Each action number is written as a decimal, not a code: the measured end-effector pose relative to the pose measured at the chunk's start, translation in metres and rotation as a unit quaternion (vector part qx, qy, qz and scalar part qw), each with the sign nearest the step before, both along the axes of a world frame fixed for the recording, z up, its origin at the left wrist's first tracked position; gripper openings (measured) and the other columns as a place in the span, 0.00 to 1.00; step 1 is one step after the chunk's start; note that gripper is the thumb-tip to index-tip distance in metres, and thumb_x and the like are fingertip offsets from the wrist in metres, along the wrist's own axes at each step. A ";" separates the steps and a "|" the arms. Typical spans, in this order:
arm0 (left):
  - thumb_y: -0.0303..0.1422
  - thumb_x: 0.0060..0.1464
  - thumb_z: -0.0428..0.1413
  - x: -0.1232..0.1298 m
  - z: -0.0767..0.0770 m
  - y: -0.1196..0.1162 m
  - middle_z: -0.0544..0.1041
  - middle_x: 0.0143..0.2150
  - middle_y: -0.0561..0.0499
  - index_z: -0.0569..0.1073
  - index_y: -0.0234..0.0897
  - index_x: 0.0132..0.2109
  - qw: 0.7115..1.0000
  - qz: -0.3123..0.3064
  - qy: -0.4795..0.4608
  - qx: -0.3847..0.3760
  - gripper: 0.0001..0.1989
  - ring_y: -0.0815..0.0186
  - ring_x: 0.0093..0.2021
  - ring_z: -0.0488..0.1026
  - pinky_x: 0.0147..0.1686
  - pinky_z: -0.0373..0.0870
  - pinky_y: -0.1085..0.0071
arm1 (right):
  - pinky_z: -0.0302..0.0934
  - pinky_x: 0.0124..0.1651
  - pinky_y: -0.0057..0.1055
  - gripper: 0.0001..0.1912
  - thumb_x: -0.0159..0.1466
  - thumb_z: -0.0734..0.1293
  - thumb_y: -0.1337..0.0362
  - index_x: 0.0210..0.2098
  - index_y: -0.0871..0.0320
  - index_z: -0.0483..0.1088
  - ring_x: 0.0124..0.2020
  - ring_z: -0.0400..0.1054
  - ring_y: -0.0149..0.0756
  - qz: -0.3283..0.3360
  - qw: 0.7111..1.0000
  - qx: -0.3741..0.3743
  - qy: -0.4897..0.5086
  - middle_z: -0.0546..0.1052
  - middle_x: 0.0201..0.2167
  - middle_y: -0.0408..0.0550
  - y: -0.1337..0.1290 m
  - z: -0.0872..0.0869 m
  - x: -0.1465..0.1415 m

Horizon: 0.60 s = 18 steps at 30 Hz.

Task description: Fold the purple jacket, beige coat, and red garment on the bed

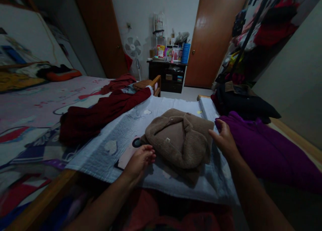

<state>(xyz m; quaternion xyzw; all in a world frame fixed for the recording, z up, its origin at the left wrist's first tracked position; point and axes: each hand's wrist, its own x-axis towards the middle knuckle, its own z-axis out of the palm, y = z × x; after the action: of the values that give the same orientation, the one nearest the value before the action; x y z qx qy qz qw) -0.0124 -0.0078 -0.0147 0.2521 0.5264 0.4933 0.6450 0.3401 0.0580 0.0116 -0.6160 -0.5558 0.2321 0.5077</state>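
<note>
Curling left hand (141,158) beside brown garment (195,146)

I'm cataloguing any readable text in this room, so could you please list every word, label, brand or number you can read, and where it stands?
"M": begins the red lettering on the pink bedding at left; the rest is too blurred to read surely.
White tag on the brown garment: too small to read.
Yellow-and-red packet on the dark cabinet: too small to read.
</note>
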 end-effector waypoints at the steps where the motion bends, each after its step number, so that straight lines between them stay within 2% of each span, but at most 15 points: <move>1: 0.21 0.45 0.59 0.003 -0.006 -0.004 0.76 0.34 0.50 0.69 0.36 0.39 0.999 -0.014 -0.017 -0.041 0.13 0.67 0.30 0.76 0.32 0.72 0.72 | 0.46 0.66 0.49 0.35 0.52 0.70 0.55 0.57 0.55 0.61 0.64 0.52 0.52 -0.007 0.999 0.011 -0.042 0.61 0.60 0.57 0.007 0.002 0.000; 4: 0.17 0.44 0.57 0.008 -0.024 -0.005 0.78 0.33 0.48 0.68 0.35 0.38 0.993 -0.032 -0.049 -0.105 0.14 0.65 0.29 0.78 0.31 0.74 0.69 | 0.51 0.63 0.51 0.30 0.52 0.68 0.55 0.53 0.57 0.65 0.59 0.58 0.54 -0.018 0.989 0.028 -0.143 0.66 0.54 0.57 0.024 -0.001 0.001; 7: 0.16 0.44 0.57 0.012 -0.034 0.001 0.79 0.34 0.47 0.69 0.35 0.37 0.989 -0.051 -0.086 -0.106 0.13 0.63 0.30 0.79 0.32 0.75 0.69 | 0.51 0.62 0.51 0.27 0.52 0.67 0.56 0.51 0.56 0.66 0.58 0.58 0.55 -0.012 0.983 0.021 -0.182 0.67 0.53 0.57 0.035 -0.009 0.001; 9: 0.18 0.46 0.58 0.015 -0.036 0.006 0.79 0.32 0.47 0.70 0.35 0.36 0.986 -0.050 -0.107 -0.117 0.11 0.65 0.29 0.79 0.29 0.74 0.72 | 0.50 0.63 0.50 0.26 0.52 0.67 0.56 0.49 0.56 0.67 0.58 0.59 0.54 -0.010 0.981 0.009 -0.193 0.68 0.52 0.57 0.039 -0.015 0.001; 12: 0.20 0.49 0.57 0.023 -0.034 0.016 0.77 0.26 0.51 0.69 0.35 0.33 0.978 -0.006 -0.131 -0.163 0.07 0.69 0.23 0.75 0.21 0.69 0.78 | 0.52 0.62 0.47 0.25 0.51 0.68 0.56 0.48 0.55 0.68 0.57 0.61 0.53 -0.011 0.981 -0.016 -0.195 0.70 0.50 0.55 0.042 -0.023 0.002; 15: 0.21 0.51 0.56 0.030 -0.025 0.023 0.73 0.21 0.55 0.68 0.36 0.31 0.967 0.040 -0.157 -0.196 0.06 0.72 0.19 0.72 0.18 0.66 0.78 | 0.52 0.62 0.47 0.24 0.50 0.68 0.57 0.47 0.55 0.69 0.57 0.61 0.52 -0.006 0.980 -0.028 -0.198 0.70 0.50 0.55 0.042 -0.027 0.003; 18: 0.25 0.52 0.56 0.031 -0.010 0.022 0.74 0.21 0.54 0.69 0.37 0.30 0.962 0.027 -0.191 -0.191 0.05 0.69 0.20 0.72 0.20 0.67 0.75 | 0.52 0.62 0.48 0.22 0.51 0.68 0.57 0.45 0.55 0.69 0.56 0.61 0.52 0.012 0.975 -0.038 -0.220 0.70 0.50 0.55 0.044 -0.027 0.005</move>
<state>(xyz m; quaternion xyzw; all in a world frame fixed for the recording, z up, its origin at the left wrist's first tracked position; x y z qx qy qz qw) 0.0190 0.0144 -0.0248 0.0111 0.4846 0.4396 0.7562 0.3449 0.1018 -0.0159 -0.6642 -0.6516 0.1179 0.3469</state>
